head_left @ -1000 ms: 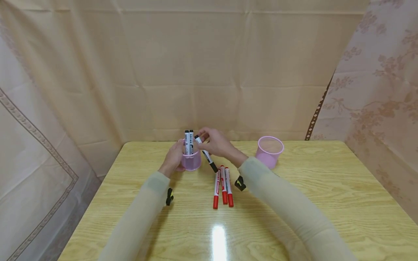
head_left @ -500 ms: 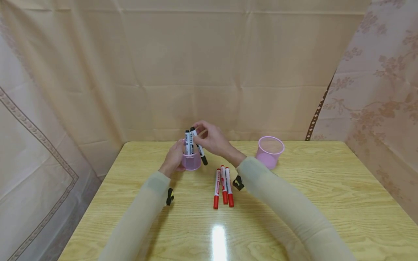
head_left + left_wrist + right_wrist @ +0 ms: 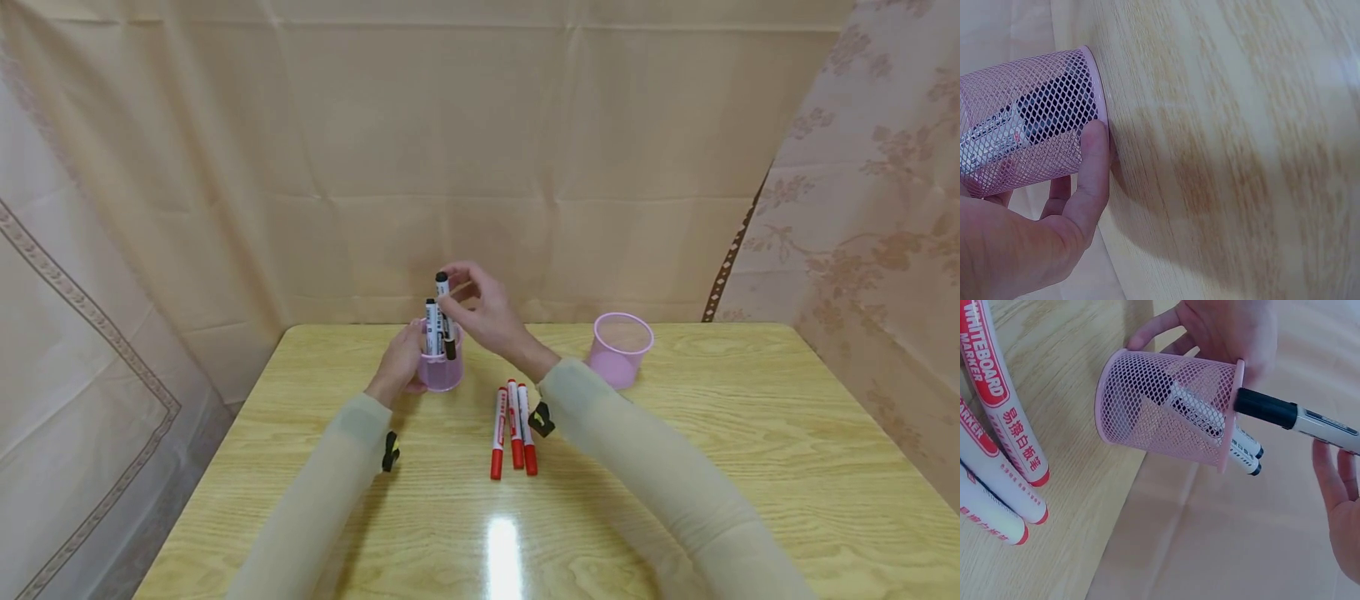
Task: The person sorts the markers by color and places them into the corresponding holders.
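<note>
My left hand point(image 3: 399, 360) holds a pink mesh pen cup point(image 3: 441, 375) from its left side. In the left wrist view one fingertip presses beside the cup's base rim point(image 3: 1101, 100). Two black-capped whiteboard markers point(image 3: 1247, 453) lean inside the cup, their ends sticking out past the rim. Above it, my right hand point(image 3: 487, 312) pinches another black whiteboard marker point(image 3: 443, 285) near its upper end. That marker's black cap point(image 3: 1266, 407) points down, right at the cup's rim in the right wrist view.
Three red whiteboard markers point(image 3: 515, 425) lie side by side on the wooden table point(image 3: 337, 508), in front of the cup. A second pink mesh cup point(image 3: 618, 367) stands to the right, beyond my right forearm. A beige curtain point(image 3: 450, 167) hangs behind the table's back edge.
My right hand has lifted the black marker up and leftward, from beside the cup to over its rim, turning it more upright. My left hand and the cup have stayed put.
</note>
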A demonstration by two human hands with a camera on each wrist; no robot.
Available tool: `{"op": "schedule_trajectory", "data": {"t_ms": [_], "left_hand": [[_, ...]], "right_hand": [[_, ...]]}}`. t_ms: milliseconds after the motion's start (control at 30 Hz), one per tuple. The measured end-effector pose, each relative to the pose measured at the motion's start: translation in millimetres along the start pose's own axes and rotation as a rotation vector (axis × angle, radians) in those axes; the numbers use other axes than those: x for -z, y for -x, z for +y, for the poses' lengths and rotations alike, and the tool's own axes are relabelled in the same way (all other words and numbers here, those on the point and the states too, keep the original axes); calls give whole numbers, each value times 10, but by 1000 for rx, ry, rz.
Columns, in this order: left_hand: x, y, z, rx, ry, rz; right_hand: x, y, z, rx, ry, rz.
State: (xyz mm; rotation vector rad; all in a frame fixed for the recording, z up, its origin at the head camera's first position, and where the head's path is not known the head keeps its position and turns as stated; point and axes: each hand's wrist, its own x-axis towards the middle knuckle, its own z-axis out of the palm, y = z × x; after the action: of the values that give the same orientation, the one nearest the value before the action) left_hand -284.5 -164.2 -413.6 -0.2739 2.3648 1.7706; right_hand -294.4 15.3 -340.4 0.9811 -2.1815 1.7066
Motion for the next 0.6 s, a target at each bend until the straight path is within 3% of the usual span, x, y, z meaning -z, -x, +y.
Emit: {"op": "schedule_trajectory", "data": {"t_ms": [233, 600], "left_hand": [[-6, 10, 10, -4, 7, 30], [-9, 30, 22, 3, -3, 17]], "right_hand": [[-7, -35, -70, 96, -43, 16], [-40, -31, -2, 126, 50, -65]]}}
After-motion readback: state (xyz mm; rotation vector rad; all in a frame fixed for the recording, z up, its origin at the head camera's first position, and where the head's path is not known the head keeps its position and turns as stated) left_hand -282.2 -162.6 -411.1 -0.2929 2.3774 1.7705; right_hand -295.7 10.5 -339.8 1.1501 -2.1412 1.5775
